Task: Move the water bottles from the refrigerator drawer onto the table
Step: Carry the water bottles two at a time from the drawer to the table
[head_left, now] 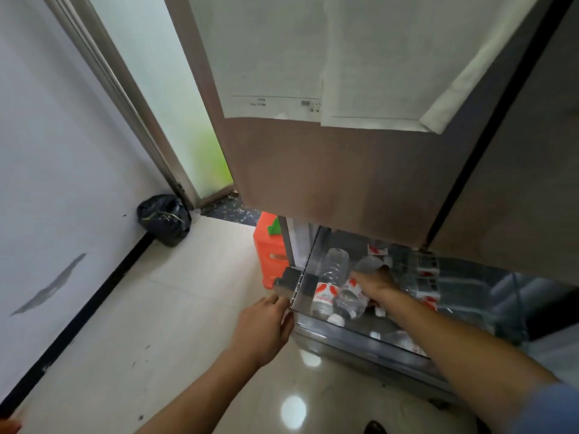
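Water bottles (336, 269) lie in the refrigerator drawer (354, 338) at 5 o'clock (no counter in view), so none looks moved yet. The right hand (372, 283) rests on one, grip unclear. The left hand (266, 327), fingers straight, touches the drawer's 9 o'clock corner.

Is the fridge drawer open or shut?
Open: the drawer sticks out under the fridge door, and the water bottles lying inside show from above.

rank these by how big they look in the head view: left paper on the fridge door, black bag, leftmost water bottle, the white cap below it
1. left paper
2. black bag and leftmost water bottle: near alike, and the bottle sits closer, so unranked
3. white cap
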